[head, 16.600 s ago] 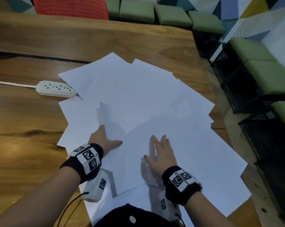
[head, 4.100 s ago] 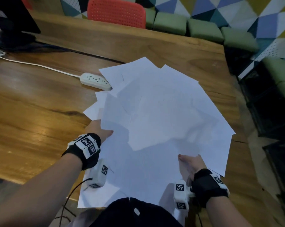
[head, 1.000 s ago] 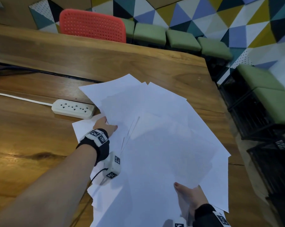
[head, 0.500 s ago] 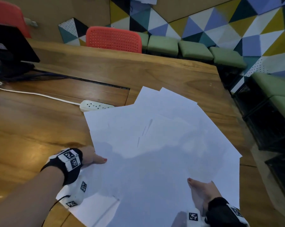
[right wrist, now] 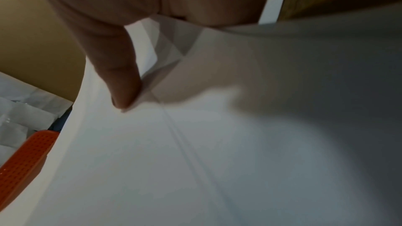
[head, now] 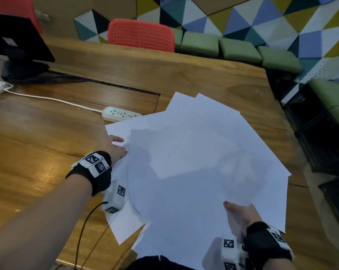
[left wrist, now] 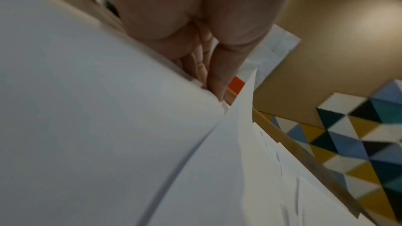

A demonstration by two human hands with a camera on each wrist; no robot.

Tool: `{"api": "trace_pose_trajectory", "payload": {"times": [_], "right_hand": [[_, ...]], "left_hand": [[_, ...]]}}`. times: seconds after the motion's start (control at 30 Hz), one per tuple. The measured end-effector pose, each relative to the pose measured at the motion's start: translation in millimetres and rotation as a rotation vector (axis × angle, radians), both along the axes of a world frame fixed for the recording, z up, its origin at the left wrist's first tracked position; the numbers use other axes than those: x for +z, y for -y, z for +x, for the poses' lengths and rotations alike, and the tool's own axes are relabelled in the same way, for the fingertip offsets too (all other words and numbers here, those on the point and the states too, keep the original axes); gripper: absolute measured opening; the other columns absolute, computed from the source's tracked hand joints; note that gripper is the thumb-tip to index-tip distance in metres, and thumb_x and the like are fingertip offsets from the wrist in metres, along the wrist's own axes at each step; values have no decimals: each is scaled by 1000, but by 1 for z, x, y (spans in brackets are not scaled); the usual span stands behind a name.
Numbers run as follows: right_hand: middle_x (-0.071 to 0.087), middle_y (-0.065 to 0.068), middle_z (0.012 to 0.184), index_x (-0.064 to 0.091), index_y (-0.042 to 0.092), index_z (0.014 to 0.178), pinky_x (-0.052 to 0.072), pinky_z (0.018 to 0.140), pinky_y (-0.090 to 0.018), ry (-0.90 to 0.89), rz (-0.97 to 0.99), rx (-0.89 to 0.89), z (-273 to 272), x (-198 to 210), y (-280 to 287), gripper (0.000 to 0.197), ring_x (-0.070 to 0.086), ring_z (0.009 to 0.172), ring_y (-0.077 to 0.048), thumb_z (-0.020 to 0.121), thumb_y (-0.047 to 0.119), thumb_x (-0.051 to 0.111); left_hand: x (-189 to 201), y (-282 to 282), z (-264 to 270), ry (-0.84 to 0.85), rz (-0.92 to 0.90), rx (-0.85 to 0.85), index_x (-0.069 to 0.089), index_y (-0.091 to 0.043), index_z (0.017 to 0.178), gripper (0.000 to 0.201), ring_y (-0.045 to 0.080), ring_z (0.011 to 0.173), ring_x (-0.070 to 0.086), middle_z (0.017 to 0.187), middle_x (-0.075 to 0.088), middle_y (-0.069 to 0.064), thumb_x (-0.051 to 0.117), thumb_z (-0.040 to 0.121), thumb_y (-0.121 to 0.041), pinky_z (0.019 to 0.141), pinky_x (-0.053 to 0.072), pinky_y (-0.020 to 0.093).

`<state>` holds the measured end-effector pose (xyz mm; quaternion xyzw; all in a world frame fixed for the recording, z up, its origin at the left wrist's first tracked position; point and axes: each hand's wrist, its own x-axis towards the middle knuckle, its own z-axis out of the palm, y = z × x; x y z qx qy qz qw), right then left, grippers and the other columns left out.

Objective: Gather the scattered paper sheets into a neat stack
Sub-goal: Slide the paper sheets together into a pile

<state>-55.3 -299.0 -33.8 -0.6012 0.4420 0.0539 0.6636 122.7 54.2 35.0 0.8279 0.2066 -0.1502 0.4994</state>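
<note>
Many smooth white paper sheets (head: pixel 194 162), fanned, glossy wooden table (head: pixel 48 143)

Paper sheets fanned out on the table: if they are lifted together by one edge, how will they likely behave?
Probably floppy: the paper sheets curve in the wrist views where the right hand grips their near edge, thumb on top. Likely to slide apart, since they lie unbound at different angles. Probably light: the left hand meets their left edge with fingers alone.
</note>
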Motion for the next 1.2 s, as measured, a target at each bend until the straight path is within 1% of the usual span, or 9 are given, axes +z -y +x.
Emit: {"api": "trace_pose_trajectory", "payload": {"times": [0.2,0.37,0.43,0.5,0.63,0.83,1.0,1.1,1.2], "right_hand": [[66,-3,53,59,-22,103,45,58,-28,-3,-11,-50,1,1,1,36,60,67,-22,72,-7,71],[72,-15,71,66,-9,75,52,59,-24,-2,40,-27,0,1,1,62,67,62,-19,30,24,94],[72,-20,80,67,-6,68,52,74,-27,4,100,-34,-1,1,2,35,66,60,-17,41,6,86],[71,-10,59,68,-7,67,46,85,-31,3,112,-31,-1,3,4,24,66,74,-22,46,-2,80],[67,-2,49,62,-16,96,48,61,-22,8,78,-68,-1,9,0,23,60,81,-26,76,-6,67],[65,-9,82,65,-6,74,42,81,-34,-17,53,35,-2,7,0,73,62,90,-29,13,24,93],[64,-15,87,62,-17,95,49,62,-26,-37,-9,21,0,16,-2,25,61,82,-29,76,-2,70],[63,-22,97,63,-12,87,44,81,-33,-71,-24,17,-1,9,2,18,61,90,-31,76,0,71],[61,-25,106,55,-20,109,45,80,-34,-94,-19,-13,-2,-3,8,57,59,100,-32,67,10,80]], "left_hand": [[-14,12,9,82,-131,67,58,-3,102,24,17,64,54,78,61,10,52,84,11,55,48,21],[0,-11,28,121,-86,155,62,-9,115,31,24,81,56,98,62,10,50,88,2,77,48,31],[-3,-20,25,-24,-57,81,59,-8,118,30,27,89,58,108,62,8,57,88,-13,81,47,31],[-15,-25,16,-184,140,-179,56,-5,119,44,30,103,58,121,59,6,65,83,-29,90,45,33],[-32,-13,4,-189,123,-337,60,-2,111,30,34,100,61,111,65,14,66,82,-7,93,48,41],[-28,17,2,-126,-171,-118,58,-2,105,16,37,104,61,117,62,24,51,93,-10,96,47,49],[-13,48,0,-263,-10,-243,61,-5,102,51,30,87,61,99,63,13,60,82,-51,73,49,33],[-10,63,6,-222,-46,-127,57,6,119,58,23,64,54,109,65,23,71,78,-32,52,38,26],[-14,70,15,-228,-123,-45,45,5,133,72,33,105,58,131,54,20,77,74,-20,79,42,32]]}}
